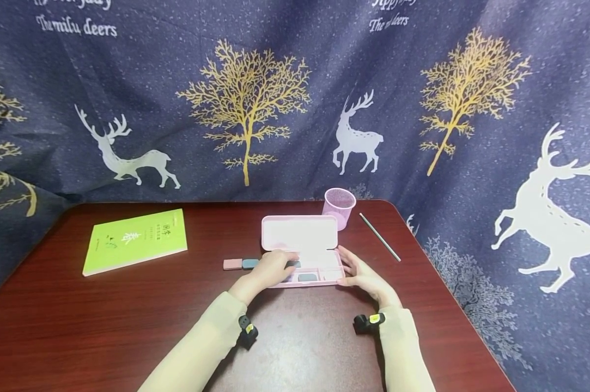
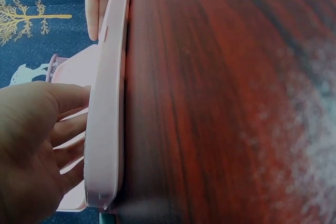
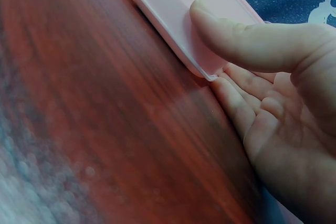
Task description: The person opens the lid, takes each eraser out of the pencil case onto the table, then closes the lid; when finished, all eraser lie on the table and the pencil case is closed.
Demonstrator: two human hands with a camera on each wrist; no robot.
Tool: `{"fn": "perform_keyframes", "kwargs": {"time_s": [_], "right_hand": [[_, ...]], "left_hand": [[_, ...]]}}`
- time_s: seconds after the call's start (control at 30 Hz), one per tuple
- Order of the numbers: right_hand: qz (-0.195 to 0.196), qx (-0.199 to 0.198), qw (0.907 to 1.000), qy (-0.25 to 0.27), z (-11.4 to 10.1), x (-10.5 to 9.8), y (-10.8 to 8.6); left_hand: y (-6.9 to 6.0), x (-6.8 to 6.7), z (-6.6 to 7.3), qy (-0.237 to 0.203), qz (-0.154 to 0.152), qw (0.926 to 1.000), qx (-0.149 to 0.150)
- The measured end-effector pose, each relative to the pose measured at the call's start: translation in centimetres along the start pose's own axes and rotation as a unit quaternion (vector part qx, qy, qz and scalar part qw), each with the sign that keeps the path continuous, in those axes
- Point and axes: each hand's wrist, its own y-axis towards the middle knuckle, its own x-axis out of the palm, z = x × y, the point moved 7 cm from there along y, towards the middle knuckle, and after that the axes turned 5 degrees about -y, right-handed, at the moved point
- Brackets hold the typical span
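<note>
A pink pencil case (image 1: 330, 276) lies with its lid (image 1: 299, 233) raised toward the back. My left hand (image 1: 271, 267) reaches over its left part, with fingertips (image 2: 76, 127) dipping behind the front wall. A grey-blue piece (image 1: 296, 264) shows beside those fingers; whether they pinch it is hidden. In a front compartment rests a grey-blue block (image 1: 308, 277), perhaps an eraser. My right hand (image 1: 365, 276) holds the case's right end, thumb (image 3: 226, 32) over the rim and other fingers against the outside. A pink block (image 1: 232, 264) and a blue block (image 1: 250, 264) lie left of the case.
Behind the case's right corner stands a pink mesh pen cup (image 1: 339, 206). A thin green pencil (image 1: 380, 237) lies to its right. On the left of the brown table (image 1: 177, 316) is a green book (image 1: 137, 239). A dark patterned cloth (image 1: 295, 109) hangs behind.
</note>
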Motion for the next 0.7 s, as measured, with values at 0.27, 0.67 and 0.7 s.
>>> {"fn": "perform_keyframes", "kwargs": {"time_s": [0.27, 0.67, 0.7], "right_hand": [[-0.002, -0.007, 0.9999, -0.009, 0.00, -0.11, 0.06], [0.001, -0.012, 0.9999, -0.001, -0.35, 0.02, -0.11], [0.001, -0.011, 0.9999, 0.001, -0.36, 0.03, -0.13]], "left_hand": [[0.12, 0.12, -0.20, -0.007, 0.005, 1.0000, -0.002], [0.24, 0.03, 0.40, 0.041, 0.026, 0.9985, 0.024], [0.22, -0.01, 0.49, 0.043, 0.028, 0.9983, 0.029]]}}
